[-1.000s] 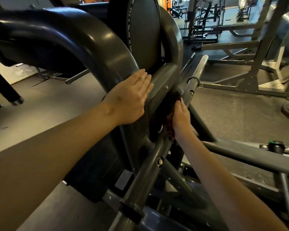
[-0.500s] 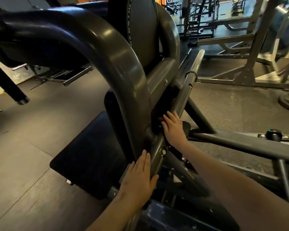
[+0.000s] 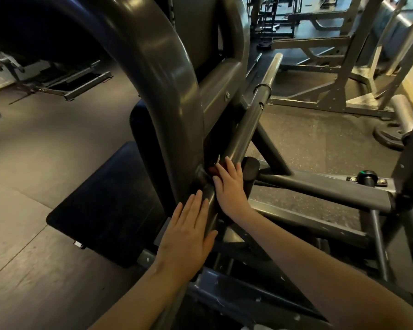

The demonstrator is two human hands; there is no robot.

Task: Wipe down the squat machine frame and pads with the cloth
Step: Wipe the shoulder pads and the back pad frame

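Centre frame: the left hand (image 3: 186, 236) is lying flat, fingers together and extended, nothing in its grip, palm against the lower part of the thick curved dark-grey steel frame tube (image 3: 153, 75). Just above it, the right hand (image 3: 229, 184) is pressing a reddish-brown cloth (image 3: 212, 171) into the shadowed joint where that tube meets the slanted grey round bar (image 3: 253, 115). Only a small scrap of cloth is showing past the fingers; the rest is hidden, so its grip cannot be judged. The black padded platform (image 3: 105, 206), lower left, is lying in dim light. The black back pad (image 3: 196, 32) is running off the top edge.
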